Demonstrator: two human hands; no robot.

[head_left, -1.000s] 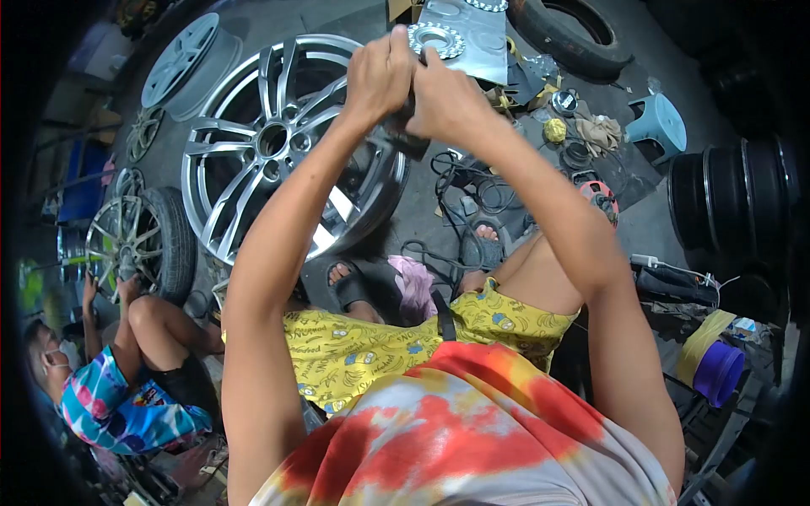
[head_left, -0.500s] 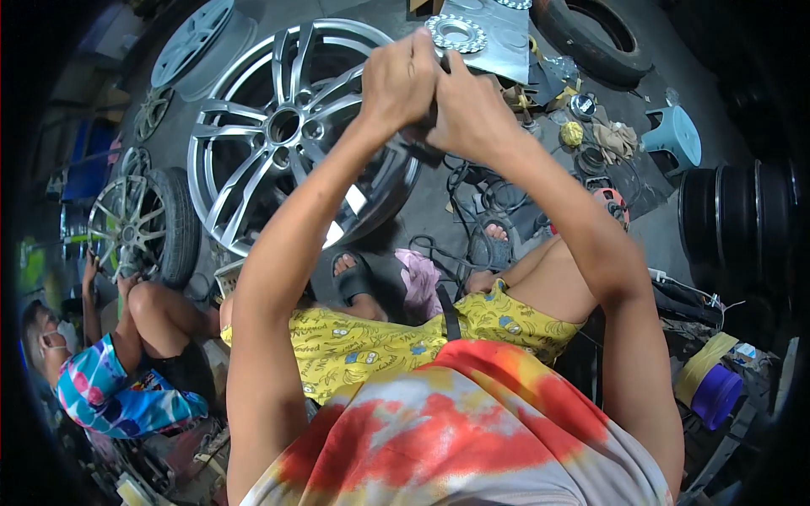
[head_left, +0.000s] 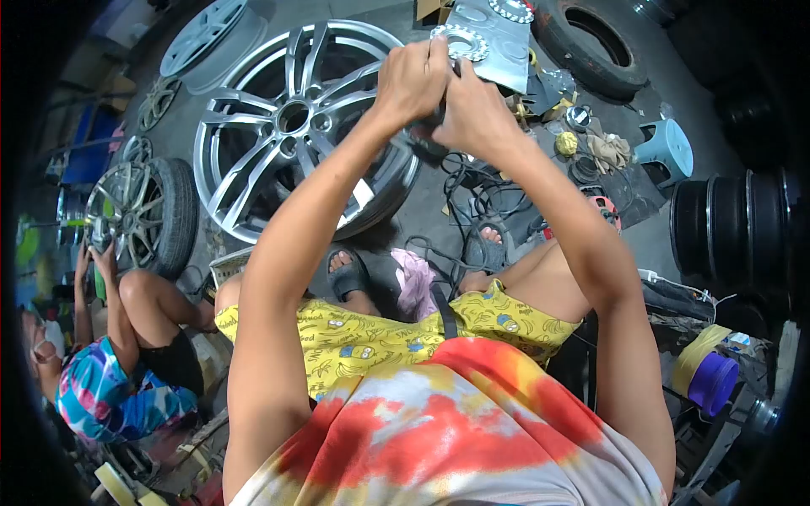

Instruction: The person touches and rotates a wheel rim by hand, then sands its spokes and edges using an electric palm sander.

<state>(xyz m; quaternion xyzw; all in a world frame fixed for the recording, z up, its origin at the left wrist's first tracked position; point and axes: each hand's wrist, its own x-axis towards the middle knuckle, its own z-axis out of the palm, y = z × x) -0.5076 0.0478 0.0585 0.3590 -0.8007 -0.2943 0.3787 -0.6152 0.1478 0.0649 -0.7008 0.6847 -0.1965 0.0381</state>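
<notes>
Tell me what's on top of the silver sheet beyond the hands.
Two notched rings lie on the silver sheet. The left hand overlaps the nearer one's edge; whatever lies beneath the rings is covered.

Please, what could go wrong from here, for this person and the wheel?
The left hand and right hand grip a dark thing by the wheel; a slip might scratch the metal. The toes are bare in open sandals, so anything dropped could hurt them. Loose cables lie close to one sandal and might catch a foot.
</notes>
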